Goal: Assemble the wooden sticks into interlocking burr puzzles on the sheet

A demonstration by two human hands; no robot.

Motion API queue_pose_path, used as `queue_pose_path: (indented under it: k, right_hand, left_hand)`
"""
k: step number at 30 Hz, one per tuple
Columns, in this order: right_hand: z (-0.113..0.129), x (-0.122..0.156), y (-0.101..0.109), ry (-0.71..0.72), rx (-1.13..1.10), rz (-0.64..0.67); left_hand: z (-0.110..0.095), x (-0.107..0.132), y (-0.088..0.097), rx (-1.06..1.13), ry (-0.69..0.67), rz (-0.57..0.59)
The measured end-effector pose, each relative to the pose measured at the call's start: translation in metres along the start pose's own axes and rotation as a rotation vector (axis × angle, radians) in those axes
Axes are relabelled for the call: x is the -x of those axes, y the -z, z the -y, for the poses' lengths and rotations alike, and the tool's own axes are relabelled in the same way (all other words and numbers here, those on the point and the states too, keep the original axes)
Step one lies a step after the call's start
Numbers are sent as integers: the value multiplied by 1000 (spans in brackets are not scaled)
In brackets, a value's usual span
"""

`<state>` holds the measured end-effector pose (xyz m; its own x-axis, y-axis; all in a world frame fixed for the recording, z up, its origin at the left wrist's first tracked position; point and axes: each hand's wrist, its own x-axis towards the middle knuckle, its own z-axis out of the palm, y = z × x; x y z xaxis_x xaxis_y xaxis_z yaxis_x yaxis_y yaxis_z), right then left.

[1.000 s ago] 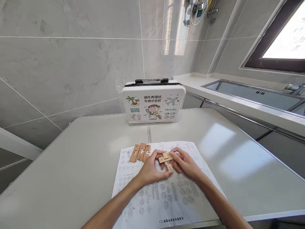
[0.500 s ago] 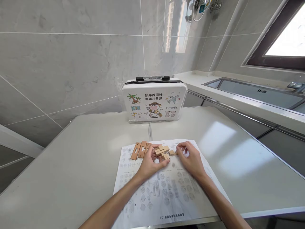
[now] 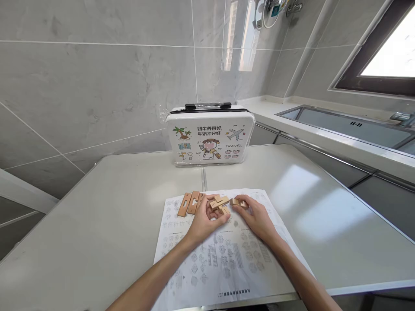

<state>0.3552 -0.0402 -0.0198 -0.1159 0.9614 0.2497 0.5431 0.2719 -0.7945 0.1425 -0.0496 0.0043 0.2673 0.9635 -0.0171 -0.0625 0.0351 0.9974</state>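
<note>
From where I stand, left hand (image 3: 205, 219) grips a cluster of joined wooden blocks (image 3: 220, 202) over the printed sheet (image 3: 233, 276) on the bench (image 3: 136, 194). Right hand (image 3: 257, 216) pinches a separate wooden block (image 3: 234, 202) just beside it; numbered flat pieces (image 3: 191, 203) lie near the left hand.

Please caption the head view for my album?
Left hand and right hand holding pale wooden pieces over a printed sheet, white case behind.

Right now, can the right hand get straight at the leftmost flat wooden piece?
Likely not directly: the left hand and its wooden blocks lie between the right hand, gripping a small block, and that flat piece.
</note>
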Motion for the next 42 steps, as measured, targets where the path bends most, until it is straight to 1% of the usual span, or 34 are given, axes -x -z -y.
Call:
queue_pose_path:
  k: [3, 6, 8, 10, 12, 14, 16, 18, 21, 28, 34, 36, 39, 42]
  right_hand:
    - [5, 0, 1, -45, -76, 19]
    - [8, 1, 1, -2, -131, 66]
    - [10, 3, 0, 44, -132, 110]
    - [11, 5, -1, 53, -128, 142]
    - [11, 6, -2, 17, -139, 130]
    - [10, 6, -3, -23, -167, 82]
    - [10, 6, -2, -34, -204, 30]
    - [11, 6, -1, -30, -244, 11]
    - [12, 6, -1, -27, -276, 28]
    - [11, 7, 1, 23, -238, 37]
    - [12, 7, 3, 52, -304, 89]
    - [14, 7, 4, 68, -311, 105]
    - [17, 6, 6, 96, -308, 94]
    - [17, 5, 7, 73, -328, 93]
  left_hand:
    - [1, 0, 0, 10, -14, -8]
    - [1, 0, -1, 13, -28, -28]
    - [1, 0, -2, -5, -41, -43]
    - [2, 0, -2, -38, -59, -49]
    - [2, 2, -3, -84, -80, -37]
    - [1, 3, -4, -133, -101, -14]
    - [0, 4, -4, -175, -117, 2]
    - [-1, 5, -5, -209, -128, 2]
    - [-2, 5, -6, -252, -144, -5]
    - [-4, 6, -4, -376, -139, 28]
    - [-3, 6, -2, -497, -157, -1]
    - [-3, 5, -2, -500, -150, 7]
    - [-3, 5, -2, -485, -149, 30]
    - [-3, 5, -3, -440, -161, 44]
